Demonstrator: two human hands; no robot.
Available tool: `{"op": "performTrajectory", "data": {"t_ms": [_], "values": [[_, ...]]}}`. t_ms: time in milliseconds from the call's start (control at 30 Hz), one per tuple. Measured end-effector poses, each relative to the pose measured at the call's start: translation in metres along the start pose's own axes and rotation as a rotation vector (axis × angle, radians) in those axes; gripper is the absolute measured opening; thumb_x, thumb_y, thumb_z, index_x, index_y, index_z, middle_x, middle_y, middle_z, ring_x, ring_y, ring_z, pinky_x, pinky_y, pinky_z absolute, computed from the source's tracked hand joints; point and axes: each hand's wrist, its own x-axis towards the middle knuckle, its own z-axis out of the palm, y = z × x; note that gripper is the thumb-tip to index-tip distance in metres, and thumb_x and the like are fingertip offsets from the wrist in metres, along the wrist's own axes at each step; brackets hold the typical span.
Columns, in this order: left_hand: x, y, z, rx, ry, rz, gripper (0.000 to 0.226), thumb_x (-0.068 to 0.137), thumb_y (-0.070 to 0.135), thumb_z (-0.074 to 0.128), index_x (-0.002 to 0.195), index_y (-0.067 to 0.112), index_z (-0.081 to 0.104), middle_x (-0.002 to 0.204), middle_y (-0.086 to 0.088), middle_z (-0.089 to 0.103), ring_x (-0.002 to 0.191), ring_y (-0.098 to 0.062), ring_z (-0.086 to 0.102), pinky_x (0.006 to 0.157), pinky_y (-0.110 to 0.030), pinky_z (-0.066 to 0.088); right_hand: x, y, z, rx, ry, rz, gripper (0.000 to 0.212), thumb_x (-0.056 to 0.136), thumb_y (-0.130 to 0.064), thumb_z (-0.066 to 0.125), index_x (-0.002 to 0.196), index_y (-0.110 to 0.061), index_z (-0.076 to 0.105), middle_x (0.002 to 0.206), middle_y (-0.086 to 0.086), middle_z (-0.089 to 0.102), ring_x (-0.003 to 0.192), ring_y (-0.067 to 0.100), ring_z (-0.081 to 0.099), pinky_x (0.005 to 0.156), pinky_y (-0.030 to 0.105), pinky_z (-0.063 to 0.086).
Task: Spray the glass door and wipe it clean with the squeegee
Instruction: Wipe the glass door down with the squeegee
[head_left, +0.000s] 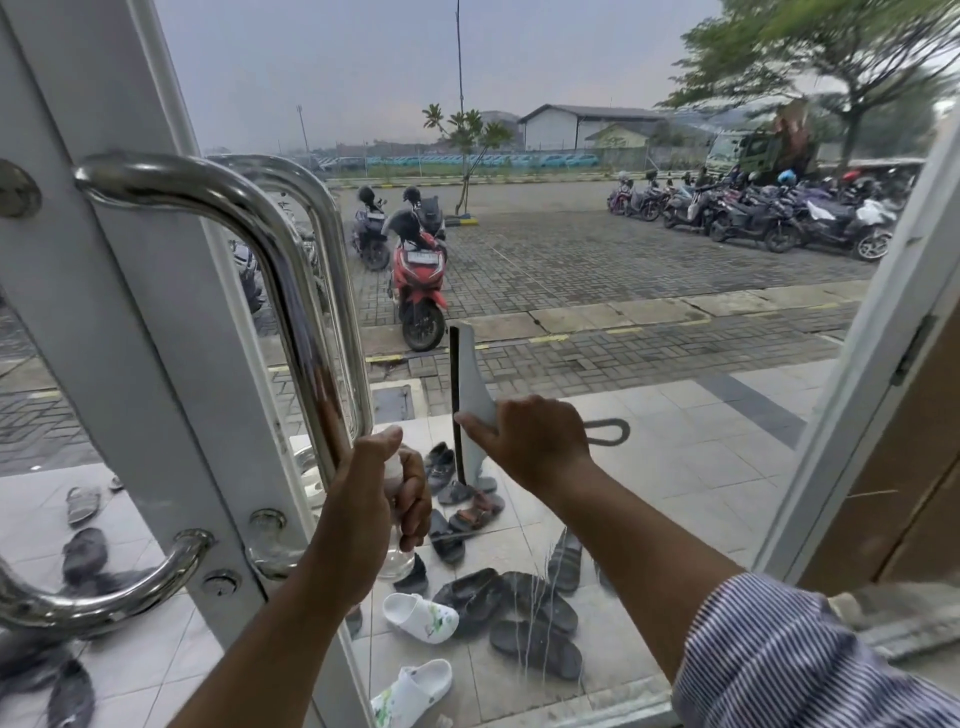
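Your right hand (530, 441) grips the squeegee (471, 379), blade upright, low at the glass door (649, 322). Left hand (371, 499) curls round the clear spray bottle (399, 561), just beside the steel door handle (296, 291). Sandals (519, 608) lie scattered outside; a red scooter (418, 270) stands beyond.

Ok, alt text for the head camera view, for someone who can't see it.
A person's right hand holds a squeegee against a glass door, while the left hand grips a clear spray bottle beside the steel handle.
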Motion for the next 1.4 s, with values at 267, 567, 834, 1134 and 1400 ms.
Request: {"op": "performTrajectory", "data": {"t_ms": [267, 567, 834, 1134, 1400], "values": [[0.016, -0.007, 0.022, -0.015, 0.018, -0.012, 0.052, 0.071, 0.06, 0.046, 0.044, 0.016, 0.04, 0.041, -0.01, 0.032, 0.039, -0.018, 0.028, 0.041, -0.022, 0.027, 0.005, 0.058, -0.007, 0.067, 0.055, 0.224, 0.075, 0.091, -0.076, 0.033, 0.081, -0.012, 0.069, 0.078, 0.01, 0.071, 0.072, 0.029, 0.069, 0.059, 0.031, 0.041], [0.03, -0.012, 0.065, -0.023, 0.05, -0.003, 0.051, 0.072, 0.058, 0.045, 0.044, 0.015, 0.039, 0.042, -0.01, 0.032, 0.041, -0.019, 0.029, 0.043, -0.022, 0.027, -0.035, 0.147, 0.022, 0.412, -0.029, 0.66, 0.069, 0.086, -0.078, 0.041, 0.078, -0.012, 0.058, 0.074, 0.006, 0.057, 0.068, 0.026, 0.056, 0.06, 0.031, 0.04], [0.026, -0.04, 0.102, -0.06, 0.06, -0.07, 0.051, 0.071, 0.06, 0.047, 0.046, 0.017, 0.04, 0.044, -0.01, 0.031, 0.041, -0.019, 0.028, 0.043, -0.025, 0.025, -0.1, 0.207, 0.058, 0.833, -0.084, 0.972, 0.067, 0.084, -0.069, 0.051, 0.062, -0.006, 0.055, 0.06, 0.008, 0.056, 0.052, 0.02, 0.051, 0.046, 0.028, 0.032], [0.048, -0.062, 0.16, -0.082, 0.063, -0.078, 0.05, 0.071, 0.06, 0.047, 0.045, 0.018, 0.04, 0.043, -0.006, 0.032, 0.041, -0.017, 0.028, 0.043, -0.025, 0.027, -0.045, 0.198, -0.001, 1.185, 0.291, 0.731, 0.053, 0.095, -0.051, 0.056, 0.058, -0.013, 0.054, 0.049, -0.001, 0.052, 0.035, 0.001, 0.046, 0.039, 0.017, 0.033], [0.065, -0.072, 0.195, -0.056, 0.064, -0.045, 0.05, 0.073, 0.058, 0.045, 0.045, 0.017, 0.039, 0.043, -0.007, 0.031, 0.041, -0.017, 0.027, 0.043, -0.026, 0.026, -0.01, 0.22, -0.005, 1.148, 0.336, 0.63, 0.052, 0.094, -0.055, 0.057, 0.069, -0.009, 0.065, 0.056, -0.004, 0.06, 0.043, -0.002, 0.054, 0.042, 0.012, 0.035]]}}
